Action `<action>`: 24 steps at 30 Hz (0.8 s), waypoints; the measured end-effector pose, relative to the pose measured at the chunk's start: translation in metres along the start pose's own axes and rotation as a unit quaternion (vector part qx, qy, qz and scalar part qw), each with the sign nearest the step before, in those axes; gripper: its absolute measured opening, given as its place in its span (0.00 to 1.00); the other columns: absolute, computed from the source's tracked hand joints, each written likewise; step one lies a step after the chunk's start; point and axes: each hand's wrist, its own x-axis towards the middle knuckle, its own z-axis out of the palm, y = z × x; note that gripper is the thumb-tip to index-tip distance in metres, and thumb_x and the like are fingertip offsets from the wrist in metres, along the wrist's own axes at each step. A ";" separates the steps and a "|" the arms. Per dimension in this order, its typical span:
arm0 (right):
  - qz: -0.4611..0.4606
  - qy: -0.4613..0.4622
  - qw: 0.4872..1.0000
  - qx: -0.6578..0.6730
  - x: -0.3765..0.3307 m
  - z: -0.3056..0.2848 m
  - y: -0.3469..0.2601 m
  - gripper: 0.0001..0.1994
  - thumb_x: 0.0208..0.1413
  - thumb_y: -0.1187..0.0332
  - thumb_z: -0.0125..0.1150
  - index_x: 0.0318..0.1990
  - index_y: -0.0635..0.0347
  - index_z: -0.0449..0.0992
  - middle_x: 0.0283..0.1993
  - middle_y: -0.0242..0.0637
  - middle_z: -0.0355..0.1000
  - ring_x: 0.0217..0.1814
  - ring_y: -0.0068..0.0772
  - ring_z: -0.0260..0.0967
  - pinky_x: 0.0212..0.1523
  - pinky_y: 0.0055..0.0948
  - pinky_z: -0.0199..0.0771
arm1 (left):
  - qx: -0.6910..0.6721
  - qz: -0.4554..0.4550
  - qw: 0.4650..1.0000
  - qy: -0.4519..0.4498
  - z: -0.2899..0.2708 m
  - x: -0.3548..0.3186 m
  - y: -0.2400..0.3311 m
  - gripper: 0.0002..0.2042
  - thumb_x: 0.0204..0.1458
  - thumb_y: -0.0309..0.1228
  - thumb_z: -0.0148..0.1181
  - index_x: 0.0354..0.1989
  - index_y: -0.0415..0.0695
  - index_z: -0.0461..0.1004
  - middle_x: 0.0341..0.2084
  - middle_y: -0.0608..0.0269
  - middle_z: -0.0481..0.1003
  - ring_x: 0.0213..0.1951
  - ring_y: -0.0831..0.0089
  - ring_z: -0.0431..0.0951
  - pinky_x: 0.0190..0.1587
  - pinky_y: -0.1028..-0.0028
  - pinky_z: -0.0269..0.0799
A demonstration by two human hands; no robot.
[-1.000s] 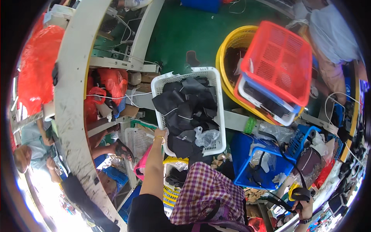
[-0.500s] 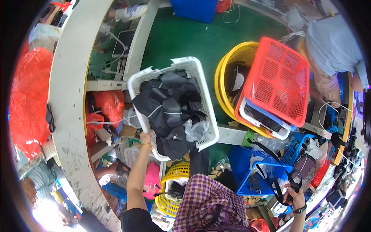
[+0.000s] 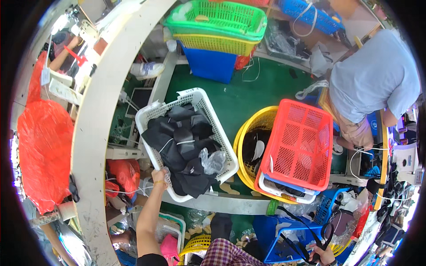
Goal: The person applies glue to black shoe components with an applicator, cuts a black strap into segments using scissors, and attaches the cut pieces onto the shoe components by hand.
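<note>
My left hand (image 3: 159, 176) is closed round the near-left edge of a white plastic basket (image 3: 225, 153). Inside it lie black fabric pieces (image 3: 179, 133), some bundled with white ties, and a crumpled clear plastic bag (image 3: 212, 160). One corner of the basket's far rim looks broken. At the lower right, my right hand (image 3: 324, 255) grips a black strap (image 3: 289, 237) that trails up and left across a blue crate (image 3: 262, 235). Part of this hand is cut off by the picture's lower edge.
A red basket (image 3: 298, 142) lies tilted on yellow round baskets (image 3: 243, 142) to the right. Green and yellow baskets (image 3: 217, 22) sit on a blue box (image 3: 208, 62) at the far side. A person in a light blue shirt (image 3: 372, 75) sits at right; a white bench edge (image 3: 95, 111) runs along the left.
The view has shifted, bringing the green and yellow baskets into sight at the top. My left hand keeps its hold on the white basket, and my right still holds the strap.
</note>
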 end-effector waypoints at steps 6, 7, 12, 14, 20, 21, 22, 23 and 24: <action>-0.034 -0.010 0.999 0.025 -0.022 0.018 -0.031 0.10 0.56 0.65 0.55 0.36 0.63 0.74 0.20 0.33 0.69 0.19 0.22 0.65 0.19 0.21 0.61 | -0.030 -0.051 0.998 -0.027 -0.040 -0.030 0.052 0.17 0.31 0.18 0.51 0.36 0.35 0.70 0.23 0.56 0.70 0.23 0.63 0.73 0.28 0.65 0.71; -0.032 -0.022 0.999 0.017 -0.026 0.019 -0.034 0.10 0.56 0.65 0.55 0.36 0.63 0.74 0.20 0.33 0.69 0.19 0.22 0.65 0.19 0.21 0.61 | -0.029 -0.045 0.998 -0.029 -0.039 -0.037 0.062 0.17 0.31 0.18 0.51 0.36 0.35 0.70 0.23 0.56 0.70 0.23 0.63 0.73 0.28 0.65 0.71; -0.039 -0.036 0.997 0.061 -0.026 0.013 -0.012 0.11 0.54 0.63 0.57 0.31 0.63 0.74 0.19 0.35 0.70 0.17 0.25 0.66 0.17 0.22 0.62 | -0.062 -0.002 0.993 -0.101 -0.004 -0.101 0.125 0.22 0.29 0.21 0.51 0.40 0.34 0.69 0.27 0.57 0.71 0.28 0.60 0.74 0.32 0.64 0.72; -0.039 -0.019 0.997 0.067 -0.022 0.007 -0.006 0.11 0.54 0.63 0.58 0.30 0.63 0.73 0.19 0.35 0.70 0.16 0.25 0.66 0.16 0.22 0.62 | -0.090 0.004 0.985 -0.147 0.028 -0.116 0.150 0.21 0.30 0.24 0.52 0.40 0.38 0.69 0.24 0.60 0.68 0.24 0.65 0.71 0.27 0.68 0.70; -0.041 0.053 0.993 0.097 -0.049 0.000 -0.003 0.10 0.53 0.64 0.59 0.34 0.63 0.73 0.20 0.34 0.70 0.18 0.26 0.67 0.17 0.22 0.62 | -0.224 -0.060 0.910 -0.343 0.134 -0.119 0.233 0.16 0.33 0.25 0.52 0.35 0.42 0.68 0.22 0.60 0.67 0.19 0.66 0.68 0.20 0.67 0.68; -0.042 0.055 0.993 0.098 -0.058 -0.001 -0.004 0.11 0.52 0.65 0.60 0.38 0.62 0.73 0.21 0.33 0.69 0.20 0.25 0.66 0.19 0.23 0.64 | -0.229 -0.046 0.902 -0.362 0.158 -0.121 0.254 0.15 0.33 0.25 0.53 0.35 0.42 0.68 0.21 0.60 0.66 0.19 0.65 0.67 0.19 0.67 0.67; -0.050 0.064 0.988 0.128 -0.062 -0.004 0.009 0.12 0.51 0.65 0.61 0.40 0.62 0.73 0.22 0.32 0.69 0.20 0.24 0.65 0.20 0.22 0.65 | -0.232 -0.030 0.902 -0.362 0.184 -0.120 0.275 0.16 0.33 0.25 0.53 0.36 0.41 0.68 0.23 0.58 0.67 0.20 0.63 0.68 0.20 0.65 0.68; -0.060 0.072 0.983 0.160 -0.065 -0.006 0.020 0.14 0.51 0.65 0.61 0.42 0.62 0.73 0.24 0.31 0.69 0.21 0.22 0.64 0.21 0.22 0.65 | -0.236 -0.011 0.901 -0.363 0.212 -0.119 0.298 0.16 0.33 0.25 0.54 0.37 0.40 0.68 0.24 0.56 0.68 0.21 0.62 0.70 0.22 0.64 0.69; -0.024 0.133 0.979 0.152 -0.083 0.003 0.006 0.17 0.50 0.66 0.62 0.46 0.63 0.71 0.26 0.29 0.68 0.23 0.20 0.62 0.22 0.21 0.64 | -0.251 0.010 0.914 -0.319 0.240 -0.109 0.322 0.17 0.34 0.25 0.55 0.38 0.39 0.68 0.26 0.54 0.69 0.23 0.60 0.71 0.25 0.62 0.71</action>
